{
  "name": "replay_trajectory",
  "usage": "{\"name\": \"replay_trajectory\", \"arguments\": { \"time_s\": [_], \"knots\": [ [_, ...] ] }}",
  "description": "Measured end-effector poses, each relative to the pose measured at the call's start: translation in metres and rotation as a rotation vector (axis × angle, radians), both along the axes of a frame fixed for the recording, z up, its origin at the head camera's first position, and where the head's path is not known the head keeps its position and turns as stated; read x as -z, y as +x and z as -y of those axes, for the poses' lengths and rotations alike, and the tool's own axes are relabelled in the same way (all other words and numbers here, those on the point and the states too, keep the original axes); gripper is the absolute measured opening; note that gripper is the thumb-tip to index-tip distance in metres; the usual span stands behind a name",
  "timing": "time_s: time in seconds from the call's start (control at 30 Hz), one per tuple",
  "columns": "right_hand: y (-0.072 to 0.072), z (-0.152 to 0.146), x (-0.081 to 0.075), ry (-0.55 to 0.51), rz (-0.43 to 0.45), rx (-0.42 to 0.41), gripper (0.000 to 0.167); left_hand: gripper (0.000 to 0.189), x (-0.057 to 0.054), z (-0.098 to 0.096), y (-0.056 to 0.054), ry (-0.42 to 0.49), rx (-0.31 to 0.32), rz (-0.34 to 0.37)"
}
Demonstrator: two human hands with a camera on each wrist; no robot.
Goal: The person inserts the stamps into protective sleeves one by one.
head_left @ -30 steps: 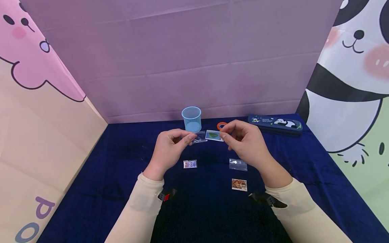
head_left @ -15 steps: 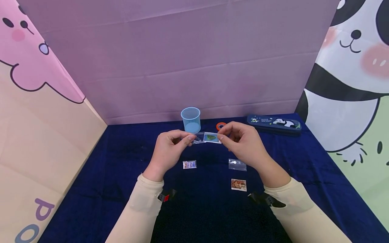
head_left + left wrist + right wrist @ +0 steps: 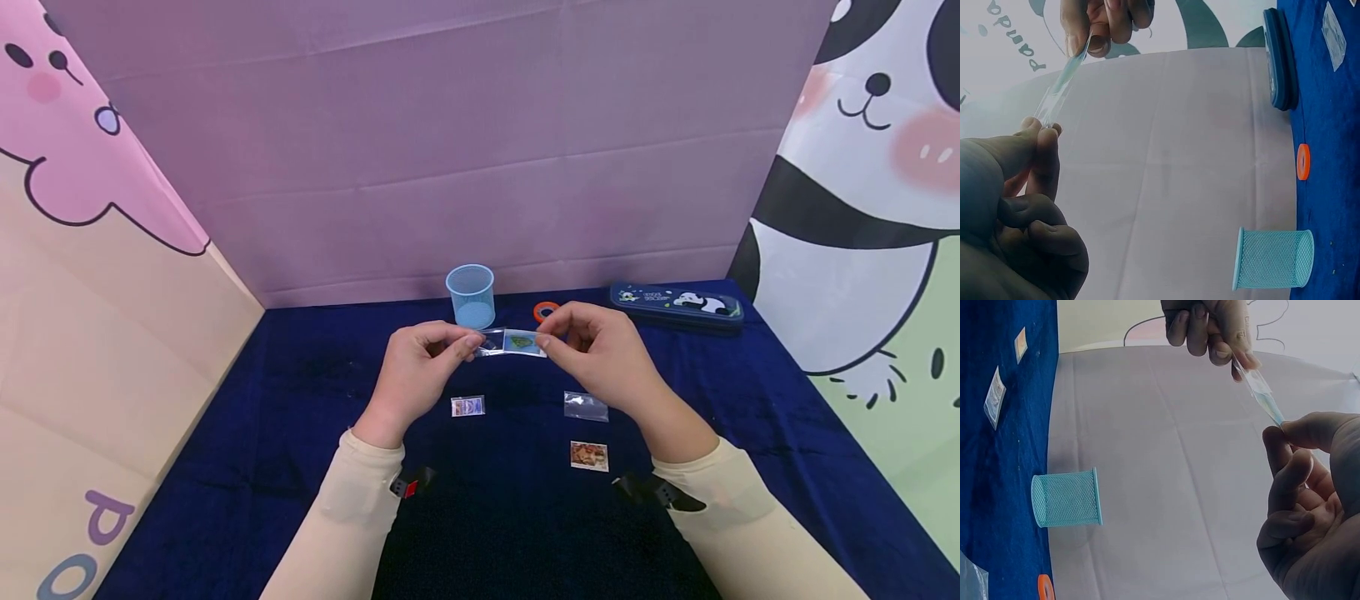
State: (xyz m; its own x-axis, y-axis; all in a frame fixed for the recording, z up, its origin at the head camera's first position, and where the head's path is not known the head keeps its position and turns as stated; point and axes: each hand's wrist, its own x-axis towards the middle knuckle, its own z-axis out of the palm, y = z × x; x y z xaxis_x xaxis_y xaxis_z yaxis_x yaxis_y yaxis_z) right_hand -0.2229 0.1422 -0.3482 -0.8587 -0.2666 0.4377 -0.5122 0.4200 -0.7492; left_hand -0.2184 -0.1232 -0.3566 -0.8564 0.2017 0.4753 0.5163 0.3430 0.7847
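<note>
Between thumb and fingertips, my left hand (image 3: 422, 367) pinches the left end of a small clear plastic bag (image 3: 492, 342). My right hand (image 3: 603, 354) pinches the right edge of a small blue card (image 3: 519, 342) with a green picture and white border. The card's left edge meets the bag's right end, overlapping it in the wrist views. Both are held up in the air above the table. Below them lie a small purplish picture card (image 3: 468, 406) on the left, another clear plastic bag (image 3: 586, 407) on the right, and a brown picture card (image 3: 589, 456) nearer me.
A light blue mesh cup (image 3: 471, 297) stands at the back of the dark blue cloth (image 3: 300, 433). To its right are an orange tape roll (image 3: 545, 312), partly behind my right hand, and a navy pencil case (image 3: 677, 309) with a panda. A fabric backdrop (image 3: 450, 150) rises behind.
The card in my right hand has moved slightly left and down, closing up against the bag. My left hand has barely moved, still pinching the bag.
</note>
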Motion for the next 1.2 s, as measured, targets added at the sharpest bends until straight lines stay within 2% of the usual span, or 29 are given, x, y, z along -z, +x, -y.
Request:
{"name": "replay_trajectory", "arguments": {
  "time_s": [0.33,0.63,1.0,1.2],
  "knots": [
    [-0.0009,0.0013,0.0017,-0.003,0.007,0.001,0.004,0.015,0.0012,-0.0017,0.0003,-0.046,-0.001,0.007],
    [0.0005,0.0025,0.0006,-0.013,0.010,-0.013,0.006,0.016,0.0000,-0.0012,0.0015,-0.035,0.056,0.034],
    [0.0012,0.0029,0.0006,-0.020,0.019,-0.034,0.006,0.017,-0.0005,-0.0017,0.0019,-0.043,0.052,0.005],
    [0.0021,0.0037,0.0007,-0.024,0.023,-0.046,0.006,0.014,-0.0003,-0.0021,0.0029,-0.034,0.028,-0.009]
  ]
}}
